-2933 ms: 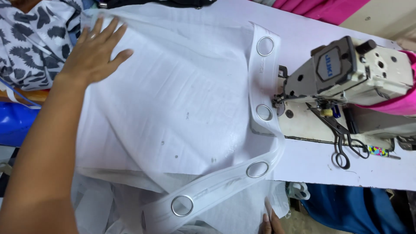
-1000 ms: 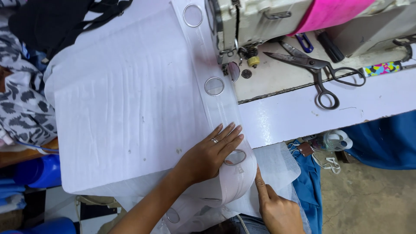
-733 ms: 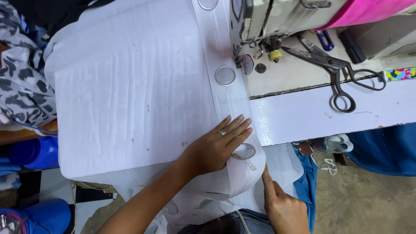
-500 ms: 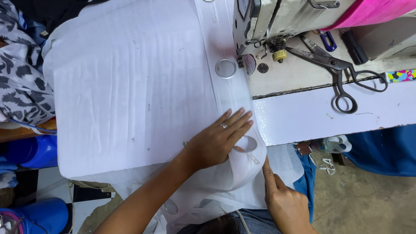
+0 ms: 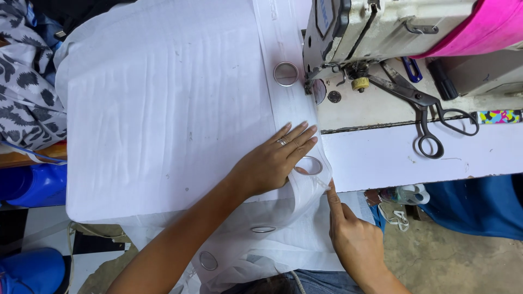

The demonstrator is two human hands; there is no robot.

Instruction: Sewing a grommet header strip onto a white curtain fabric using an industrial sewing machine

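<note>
A white table (image 5: pixel 381 158) fills the middle of the scene, its near edge running across the right half. At the far right stands an off-white sewing machine (image 5: pixel 381 27) with pink cloth (image 5: pixel 490 27) draped over it; black scissors (image 5: pixel 425 109) lie on its base just beside a small multicoloured strip (image 5: pixel 500 116). Below the table on the right is a bare grey concrete floor (image 5: pixel 463 261) and blue fabric (image 5: pixel 468 209). At the left hang black-and-white patterned cloth (image 5: pixel 27 103) and blue plastic containers (image 5: pixel 32 185). The light is even and soft.
</note>
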